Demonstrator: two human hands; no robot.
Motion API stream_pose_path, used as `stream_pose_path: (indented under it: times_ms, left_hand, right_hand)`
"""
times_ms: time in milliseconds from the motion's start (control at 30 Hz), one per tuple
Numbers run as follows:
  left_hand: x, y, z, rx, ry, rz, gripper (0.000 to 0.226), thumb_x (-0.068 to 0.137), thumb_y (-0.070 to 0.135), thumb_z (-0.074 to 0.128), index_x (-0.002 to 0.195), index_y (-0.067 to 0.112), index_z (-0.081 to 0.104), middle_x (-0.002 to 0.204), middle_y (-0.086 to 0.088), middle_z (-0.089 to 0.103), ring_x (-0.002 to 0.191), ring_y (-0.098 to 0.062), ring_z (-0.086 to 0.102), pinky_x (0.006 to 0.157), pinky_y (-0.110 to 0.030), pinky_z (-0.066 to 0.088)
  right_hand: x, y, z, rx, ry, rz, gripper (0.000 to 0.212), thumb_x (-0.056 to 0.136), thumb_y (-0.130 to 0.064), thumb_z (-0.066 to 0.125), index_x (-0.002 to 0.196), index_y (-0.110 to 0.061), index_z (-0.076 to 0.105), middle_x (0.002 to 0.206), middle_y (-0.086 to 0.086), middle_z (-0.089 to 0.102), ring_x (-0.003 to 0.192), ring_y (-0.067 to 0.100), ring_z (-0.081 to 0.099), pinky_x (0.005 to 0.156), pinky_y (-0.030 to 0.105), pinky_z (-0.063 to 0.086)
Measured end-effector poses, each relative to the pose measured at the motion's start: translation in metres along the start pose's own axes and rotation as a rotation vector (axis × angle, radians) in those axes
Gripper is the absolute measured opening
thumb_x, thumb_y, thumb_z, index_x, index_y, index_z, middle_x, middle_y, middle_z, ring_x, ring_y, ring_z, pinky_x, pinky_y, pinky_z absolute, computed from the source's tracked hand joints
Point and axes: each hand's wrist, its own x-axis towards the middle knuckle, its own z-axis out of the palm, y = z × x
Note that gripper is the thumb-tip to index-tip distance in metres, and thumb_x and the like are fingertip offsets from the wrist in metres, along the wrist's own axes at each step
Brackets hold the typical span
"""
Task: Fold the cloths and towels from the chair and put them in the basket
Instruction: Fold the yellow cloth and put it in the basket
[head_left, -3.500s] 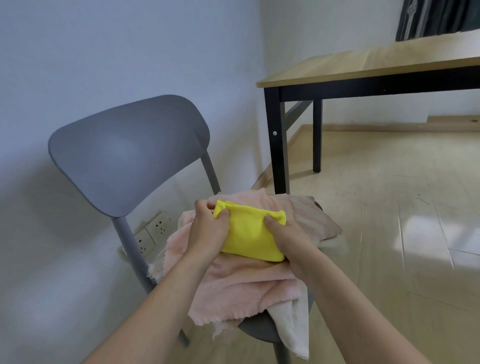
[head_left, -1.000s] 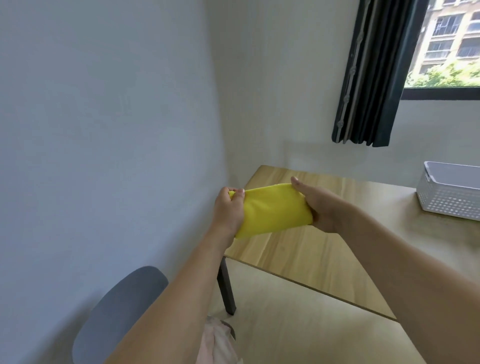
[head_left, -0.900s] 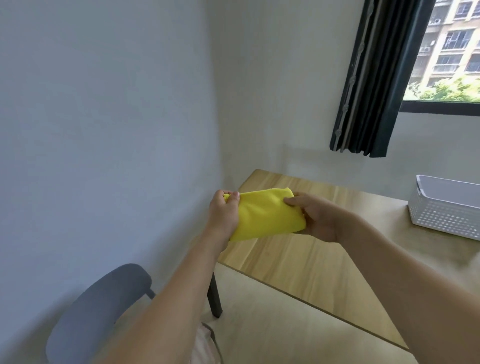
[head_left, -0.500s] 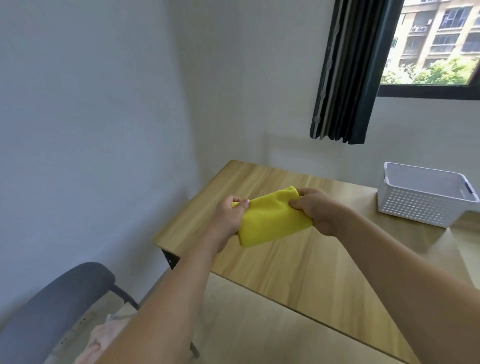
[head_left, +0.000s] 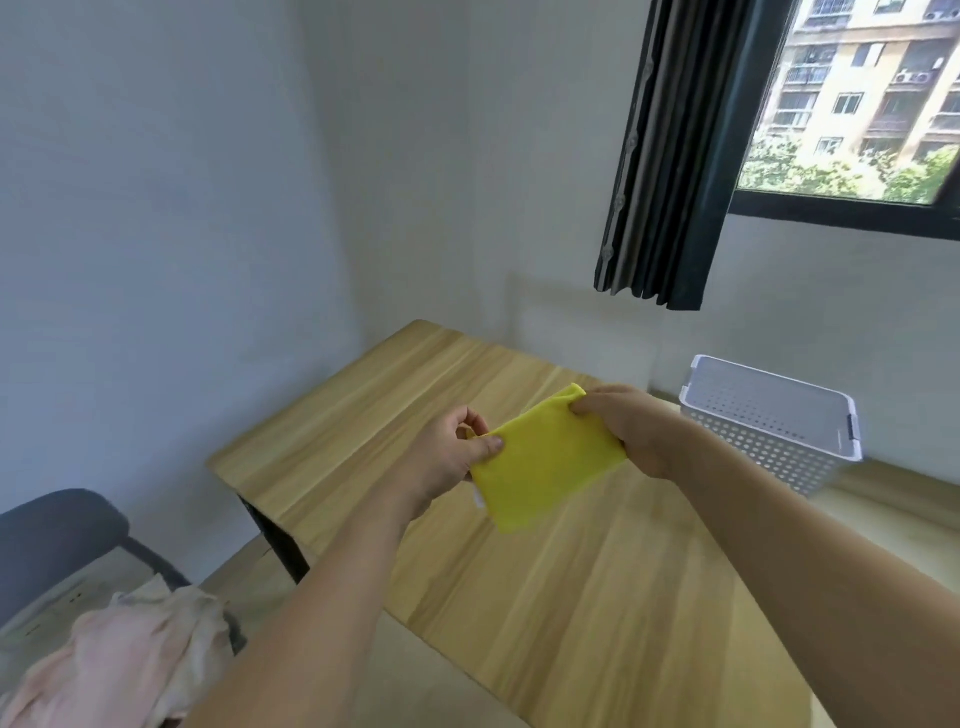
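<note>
Cloth (head_left: 545, 462) held above table (head_left: 571, 597), between left hand (head_left: 447, 460) on its left end and right hand (head_left: 628, 431) on its right. Basket (head_left: 769, 421) on table, far right. Chair (head_left: 57, 530) near left of table, towels (head_left: 119, 660) piled on it.

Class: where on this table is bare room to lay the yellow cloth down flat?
Bare wood runs from the table's left edge to the basket, beneath the yellow cloth. The chair is crowded with pink towels.

Wooden table (head_left: 545, 613), white perforated basket (head_left: 769, 423) on its far edge
</note>
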Motion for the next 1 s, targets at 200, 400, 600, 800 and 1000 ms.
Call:
stream_pose_path:
  times_ms: [200,400,600,800,1000]
  left_hand:
    - [0.019,0.015,0.08,-0.004,-0.094,0.035,0.016,0.089,0.012,0.064,0.084,0.017,0.049,0.067,0.0,0.045,0.067,-0.018,0.046,0.064,-0.031,0.043]
    - [0.045,0.031,0.183,0.093,-0.101,0.08,0.017,0.093,0.013,0.054,0.083,0.027,0.051,0.076,0.005,0.046,0.073,-0.014,0.04,0.066,-0.028,0.034]
    - [0.084,0.053,0.291,0.164,-0.076,-0.013,0.034,0.089,0.001,0.045,0.071,0.026,0.06,0.072,0.005,0.05,0.067,-0.014,0.041,0.061,-0.026,0.034]
    - [0.123,0.08,0.372,0.242,-0.138,-0.1,0.029,0.09,0.015,0.043,0.08,0.032,0.063,0.072,0.005,0.054,0.061,-0.014,0.044,0.057,-0.025,0.036]
    - [0.208,0.108,0.409,0.349,-0.107,-0.058,0.028,0.094,0.015,0.042,0.103,0.024,0.067,0.094,0.006,0.057,0.068,-0.007,0.05,0.056,-0.018,0.038]
  right_hand:
    - [0.014,0.026,-0.077,-0.123,0.028,-0.046,0.013,0.09,-0.011,0.056,0.1,-0.018,0.063,0.113,0.01,0.063,0.108,0.029,0.057,0.1,0.045,0.045]
    - [0.05,0.07,-0.174,-0.306,-0.056,0.027,0.024,0.091,-0.026,0.053,0.115,-0.028,0.057,0.114,0.006,0.057,0.102,0.025,0.055,0.082,0.039,0.051]
    - [0.099,0.097,-0.261,-0.408,-0.07,-0.042,0.02,0.096,-0.016,0.048,0.115,-0.018,0.054,0.087,0.0,0.051,0.081,0.018,0.049,0.067,0.027,0.041]
    - [0.146,0.1,-0.329,-0.487,-0.001,-0.079,0.016,0.097,-0.018,0.041,0.106,-0.026,0.053,0.086,0.004,0.047,0.079,0.021,0.046,0.066,0.03,0.037]
    - [0.222,0.093,-0.382,-0.513,0.136,-0.172,0.03,0.097,-0.018,0.043,0.125,-0.02,0.055,0.117,0.014,0.059,0.101,0.033,0.055,0.078,0.036,0.047]
